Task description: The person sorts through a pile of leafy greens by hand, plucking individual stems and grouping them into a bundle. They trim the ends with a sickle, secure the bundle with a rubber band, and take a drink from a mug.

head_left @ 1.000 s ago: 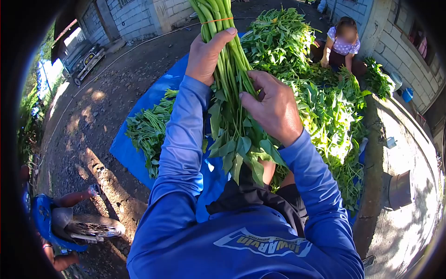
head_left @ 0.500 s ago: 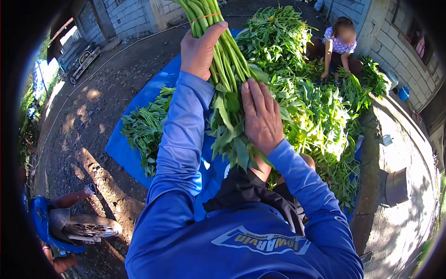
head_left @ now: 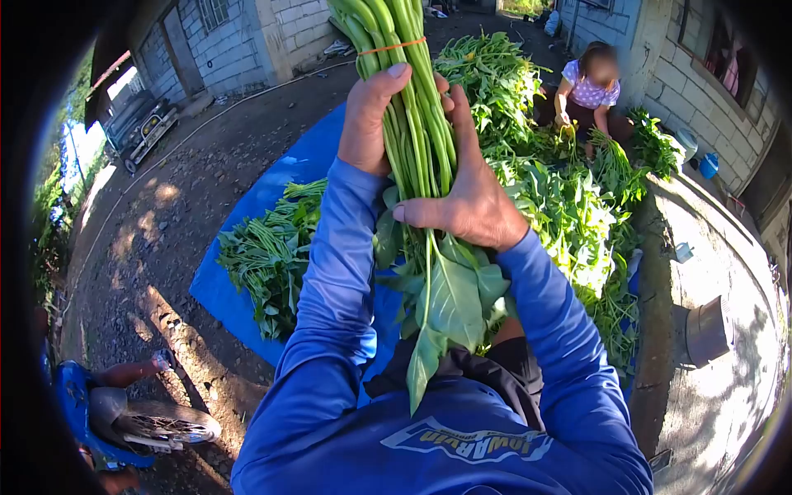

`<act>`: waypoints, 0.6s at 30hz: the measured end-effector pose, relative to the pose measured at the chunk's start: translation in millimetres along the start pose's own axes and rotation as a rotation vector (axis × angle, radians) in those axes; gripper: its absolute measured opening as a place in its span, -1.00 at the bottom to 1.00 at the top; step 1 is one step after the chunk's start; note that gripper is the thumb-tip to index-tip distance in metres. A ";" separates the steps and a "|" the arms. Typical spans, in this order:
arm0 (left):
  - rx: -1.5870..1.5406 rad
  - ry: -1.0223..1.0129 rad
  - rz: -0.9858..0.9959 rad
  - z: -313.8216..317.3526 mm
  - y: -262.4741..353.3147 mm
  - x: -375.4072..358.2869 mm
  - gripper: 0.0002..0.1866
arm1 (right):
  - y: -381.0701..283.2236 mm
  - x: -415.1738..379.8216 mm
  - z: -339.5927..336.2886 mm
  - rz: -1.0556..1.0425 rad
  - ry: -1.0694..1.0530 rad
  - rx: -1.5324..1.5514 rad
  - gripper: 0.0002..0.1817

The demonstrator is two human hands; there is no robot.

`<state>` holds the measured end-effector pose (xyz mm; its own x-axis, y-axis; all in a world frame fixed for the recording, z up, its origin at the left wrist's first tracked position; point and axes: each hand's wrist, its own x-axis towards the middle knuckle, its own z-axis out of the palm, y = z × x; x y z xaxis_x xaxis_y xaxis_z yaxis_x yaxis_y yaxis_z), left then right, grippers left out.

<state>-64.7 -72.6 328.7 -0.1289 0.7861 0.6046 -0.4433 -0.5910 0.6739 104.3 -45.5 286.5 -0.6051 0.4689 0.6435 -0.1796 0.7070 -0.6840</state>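
Observation:
A bundle of water spinach (head_left: 415, 136) with long green stems is held upright in front of me, leaves hanging toward my lap. An orange rubber band (head_left: 392, 47) rings the stems near the top. My left hand (head_left: 370, 120) is wrapped round the stems just below the band, thumb across the front. Lower down on the other side, my right hand (head_left: 483, 194) grips the bundle, its thumb lying over the stems and its fingers partly hidden behind. Bound-looking greens (head_left: 268, 260) lie on the blue tarp (head_left: 216, 276) to my left.
Large heaps of loose greens (head_left: 569, 223) cover the tarp's right side. A person (head_left: 590, 87) crouches behind them, handling stems. A concrete ledge (head_left: 660, 305) with a metal pot (head_left: 708, 330) runs along the right. A motorbike wheel (head_left: 165, 417) stands at lower left.
My right hand has gone from lying flat on the leaves to gripping the stems higher up. The bundle has shifted slightly right and stands more upright. The other person has raised one hand.

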 end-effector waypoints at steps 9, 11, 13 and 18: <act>0.541 0.058 0.337 36.1 -40.6 -13.3 -0.39 | 15.9 -9.2 31.5 -0.060 0.364 -0.220 0.35; 0.522 -0.008 0.010 24.9 -14.2 -23.1 -0.37 | 29.1 -20.2 51.2 -0.141 0.318 -0.238 0.38; 0.603 -0.115 -0.201 5.4 8.2 -26.0 -0.37 | 32.0 -38.7 63.5 -0.229 0.163 -0.122 0.46; 0.749 -0.234 -0.685 -29.1 20.9 -88.5 -0.34 | 38.4 -133.2 36.5 0.395 -0.115 0.404 0.19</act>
<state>-88.4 -149.3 276.9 0.1534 0.9881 0.0063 0.3175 -0.0553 0.9466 149.7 -100.1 162.1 -0.7628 0.5795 0.2869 -0.1916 0.2213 -0.9562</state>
